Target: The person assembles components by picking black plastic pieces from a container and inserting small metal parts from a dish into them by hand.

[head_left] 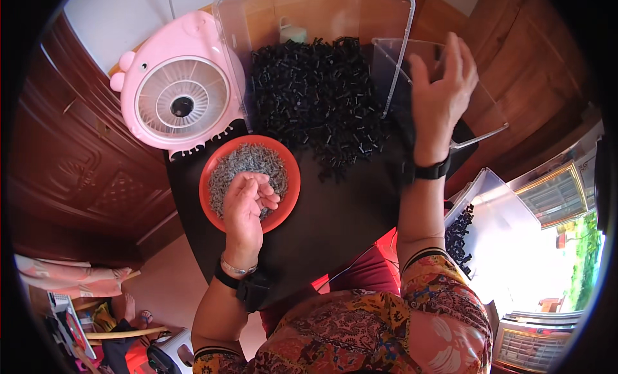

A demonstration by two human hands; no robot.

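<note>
Shirt (347,329), left hand (244,208); any lettering unclear

Ok so your bowl (293,192) was bright orange-red, and the little bits (251,156) in it were plain grey. Your heap of small parts (309,84) was solid black, pretty much matching the black tabletop (351,213) lol. Your fan (181,94) was baby pink with a silvery-grey grille. Your top (347,329) had a busy paisley-and-floral print in mustard, red and black, your trousers (373,271) were deep red, and your wristbands (432,170) were black
</note>
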